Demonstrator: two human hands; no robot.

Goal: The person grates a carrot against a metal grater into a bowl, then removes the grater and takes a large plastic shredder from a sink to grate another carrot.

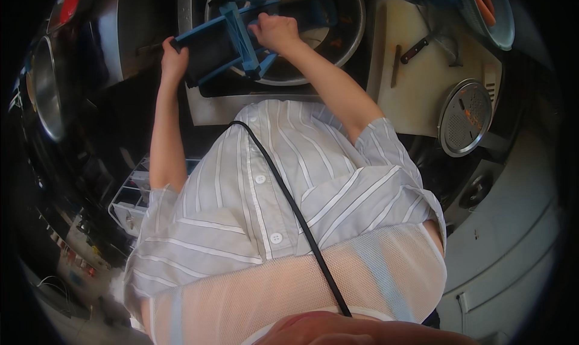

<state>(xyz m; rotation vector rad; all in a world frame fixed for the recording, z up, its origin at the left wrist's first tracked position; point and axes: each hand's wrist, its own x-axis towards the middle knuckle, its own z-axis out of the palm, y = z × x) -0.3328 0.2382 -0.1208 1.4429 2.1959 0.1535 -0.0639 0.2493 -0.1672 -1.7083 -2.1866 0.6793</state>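
A blue and black mandoline-like slicer (246, 42) lies slanted over a large round metal bowl (359, 28) set in the sink area. My left hand (175, 57) grips the slicer's left end, thumb on the near side. My right hand (277, 32) is curled in a fist on the slicer, right of its blue cross frame. Whether it grips the slicer or a piece beneath is hidden under the fingers. Some orange shreds show inside the metal bowl.
On the right, a pale cutting board (407, 105) holds a dark-handled knife (414, 51) and a round metal grater plate (465, 119) with orange shreds. Beyond it, a bowl (504, 33) contains carrots (483, 3). A metal pan (50, 89) stands at the left.
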